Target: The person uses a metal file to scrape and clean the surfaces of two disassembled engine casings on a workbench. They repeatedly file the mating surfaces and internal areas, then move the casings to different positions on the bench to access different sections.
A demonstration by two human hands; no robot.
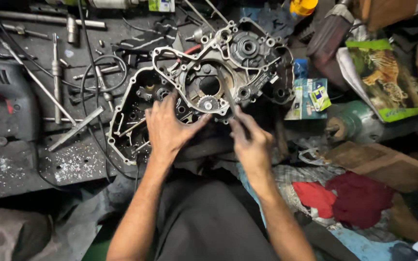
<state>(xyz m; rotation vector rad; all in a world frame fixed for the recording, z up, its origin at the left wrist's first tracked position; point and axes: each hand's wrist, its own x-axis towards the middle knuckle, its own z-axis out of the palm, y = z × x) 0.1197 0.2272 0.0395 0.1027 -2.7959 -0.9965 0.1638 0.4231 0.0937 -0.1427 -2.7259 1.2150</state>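
Casing: engine crankcase half lay before my knees.
Left hand: my left hand pressed flat and open on its lower edge.
Right hand: my right hand pinched a thin tool reaching into the casing.
Risk: the tool could have slipped and gouged the small gear.
Surface: gritty workbench left of the casing, red rags to its right.

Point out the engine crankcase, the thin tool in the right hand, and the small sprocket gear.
engine crankcase (262, 58), head view, upper right part of the casting.
thin tool (228, 96), head view, middle of its shaft.
small sprocket gear (208, 103), head view, its toothed face.
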